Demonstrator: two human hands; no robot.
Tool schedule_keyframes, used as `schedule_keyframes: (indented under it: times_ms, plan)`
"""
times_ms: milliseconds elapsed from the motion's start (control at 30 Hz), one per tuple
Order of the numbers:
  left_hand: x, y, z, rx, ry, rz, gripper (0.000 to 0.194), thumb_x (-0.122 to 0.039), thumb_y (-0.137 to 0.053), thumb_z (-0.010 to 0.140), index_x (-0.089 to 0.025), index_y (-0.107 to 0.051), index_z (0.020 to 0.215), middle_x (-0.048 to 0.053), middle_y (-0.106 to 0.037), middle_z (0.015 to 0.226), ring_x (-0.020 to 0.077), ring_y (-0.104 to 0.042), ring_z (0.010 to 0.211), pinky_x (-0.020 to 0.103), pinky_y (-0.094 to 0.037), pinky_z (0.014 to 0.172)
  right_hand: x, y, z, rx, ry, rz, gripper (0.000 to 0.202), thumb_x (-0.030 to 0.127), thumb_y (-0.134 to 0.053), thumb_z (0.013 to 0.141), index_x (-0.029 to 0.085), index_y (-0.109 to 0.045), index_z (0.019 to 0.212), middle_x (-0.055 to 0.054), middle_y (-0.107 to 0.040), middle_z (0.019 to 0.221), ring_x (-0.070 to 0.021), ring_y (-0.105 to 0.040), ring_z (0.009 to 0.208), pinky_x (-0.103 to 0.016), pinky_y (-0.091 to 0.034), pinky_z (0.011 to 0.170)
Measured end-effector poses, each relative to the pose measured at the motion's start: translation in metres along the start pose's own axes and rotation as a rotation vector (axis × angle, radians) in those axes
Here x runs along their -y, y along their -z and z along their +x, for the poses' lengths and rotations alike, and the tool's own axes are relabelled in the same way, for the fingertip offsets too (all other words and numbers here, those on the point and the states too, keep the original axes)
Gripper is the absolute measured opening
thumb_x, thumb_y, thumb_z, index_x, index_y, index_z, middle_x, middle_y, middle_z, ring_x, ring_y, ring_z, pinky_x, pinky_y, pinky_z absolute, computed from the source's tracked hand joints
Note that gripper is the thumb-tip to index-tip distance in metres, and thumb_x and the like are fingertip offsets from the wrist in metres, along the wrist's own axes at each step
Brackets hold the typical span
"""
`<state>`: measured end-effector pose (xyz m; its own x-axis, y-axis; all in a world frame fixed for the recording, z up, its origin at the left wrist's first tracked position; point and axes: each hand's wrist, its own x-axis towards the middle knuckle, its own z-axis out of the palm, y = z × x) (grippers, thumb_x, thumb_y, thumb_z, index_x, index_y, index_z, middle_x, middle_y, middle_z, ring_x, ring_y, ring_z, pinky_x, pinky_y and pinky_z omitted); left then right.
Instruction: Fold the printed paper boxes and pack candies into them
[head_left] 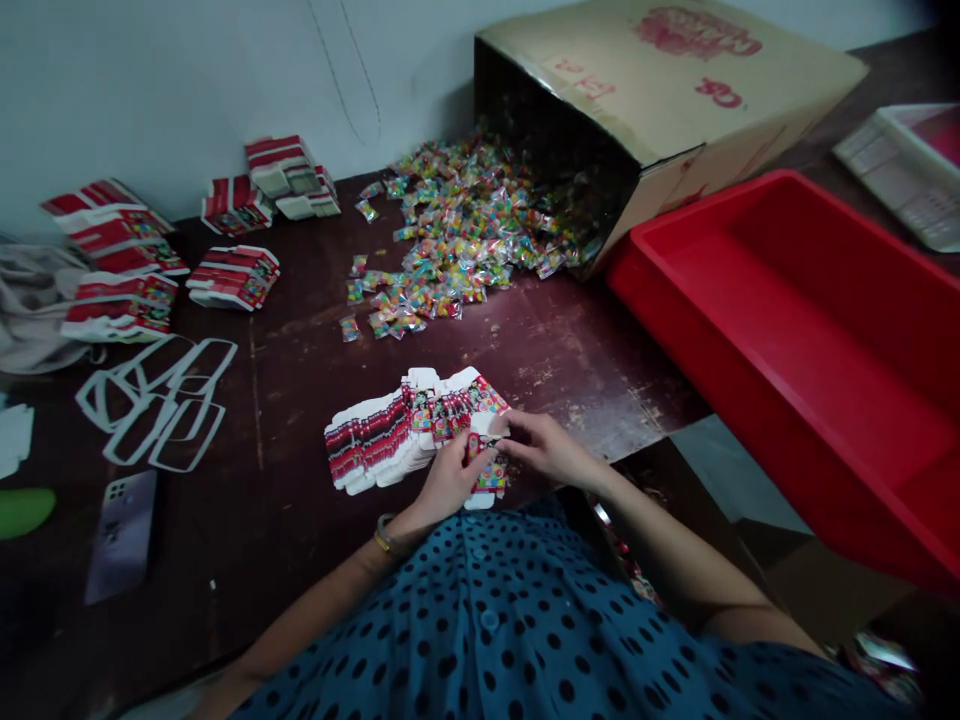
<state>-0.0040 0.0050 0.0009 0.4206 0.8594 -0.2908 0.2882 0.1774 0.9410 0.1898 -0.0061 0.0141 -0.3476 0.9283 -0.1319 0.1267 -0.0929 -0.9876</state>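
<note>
A fanned row of flat red and white cartons lies on the dark table near its front edge. At the row's right end, one small printed carton is between my hands. My left hand grips its left side with thumb and fingers. My right hand pinches the white flap at its top. Beyond the cartons, a heap of small wrapped colourful candies spills from an open cardboard box lying on its side.
An empty red tray fills the right side. Stacks of folded cartons stand at the back left, near white loops. A phone and a green object lie at the left. A white basket is far right.
</note>
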Motion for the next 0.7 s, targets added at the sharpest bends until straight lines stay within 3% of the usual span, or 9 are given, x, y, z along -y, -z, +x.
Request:
schedule_keyframes:
  times_ms: [67,133,200,300,500,600,700]
  plan:
    - [0.006,-0.001,-0.006,-0.066,-0.028,-0.055,0.038,-0.035,-0.059,0.083,-0.019,-0.047,0.115,-0.006,-0.051,0.066,0.0105,-0.050,0.059,0.023,-0.042,0.062,-0.005,-0.006,-0.009,-0.096,-0.069,0.146,0.032,0.039,-0.065,0.082,0.020,-0.052,0.105,0.002,-0.061,0.080,-0.0111,-0.056,0.069,-0.023,-0.046,0.066]
    - [0.010,-0.001,-0.014,-0.062,-0.038,-0.085,0.047,-0.034,-0.059,0.083,-0.022,-0.039,0.124,-0.007,-0.051,0.067,0.0096,-0.050,0.058,0.021,-0.042,0.061,-0.013,-0.011,-0.016,-0.112,-0.189,0.380,0.033,0.042,-0.063,0.083,0.021,-0.048,0.104,0.004,-0.059,0.069,-0.0096,-0.055,0.058,-0.020,-0.045,0.056]
    - [0.012,0.002,-0.020,0.014,-0.051,-0.050,0.042,-0.033,-0.059,0.083,-0.021,-0.044,0.121,-0.005,-0.055,0.070,0.0105,-0.055,0.061,0.022,-0.044,0.065,-0.023,-0.013,-0.021,-0.064,-0.336,0.611,0.031,0.044,-0.065,0.081,0.019,-0.051,0.093,0.006,-0.055,0.061,-0.0076,-0.053,0.051,-0.017,-0.044,0.049]
    - [0.016,0.005,-0.027,0.100,-0.086,0.050,0.031,-0.032,-0.059,0.083,-0.019,-0.057,0.112,0.000,-0.063,0.078,0.0142,-0.061,0.072,0.025,-0.047,0.073,-0.034,-0.012,-0.025,0.062,-0.492,0.818,0.032,0.037,-0.075,0.074,0.015,-0.057,0.088,0.003,-0.057,0.067,-0.0057,-0.055,0.055,-0.015,-0.047,0.049]
    - [0.018,0.008,-0.034,0.059,-0.048,0.082,0.031,-0.031,-0.065,0.078,-0.022,-0.069,0.107,0.005,-0.073,0.099,0.0214,-0.067,0.086,0.031,-0.049,0.083,-0.037,-0.012,-0.024,0.149,-0.536,0.818,0.027,0.032,-0.075,0.074,0.013,-0.064,0.089,0.001,-0.062,0.069,-0.0060,-0.058,0.058,-0.017,-0.054,0.056]
    - [0.013,0.006,-0.035,0.109,-0.048,0.054,0.025,-0.031,-0.063,0.079,-0.022,-0.073,0.100,0.006,-0.074,0.102,0.0234,-0.067,0.091,0.032,-0.049,0.086,-0.043,-0.015,-0.020,0.201,-0.580,0.800,0.029,0.026,-0.077,0.073,0.011,-0.066,0.095,0.000,-0.065,0.072,-0.0056,-0.060,0.056,-0.018,-0.057,0.058]
    - [0.009,0.005,-0.034,0.080,0.016,-0.037,0.022,-0.031,-0.060,0.081,-0.018,-0.074,0.094,0.007,-0.073,0.098,0.0230,-0.066,0.091,0.032,-0.047,0.087,-0.047,-0.016,-0.014,0.271,-0.674,0.897,0.030,0.018,-0.078,0.070,0.011,-0.065,0.096,0.001,-0.067,0.073,-0.0048,-0.061,0.053,-0.017,-0.056,0.057]
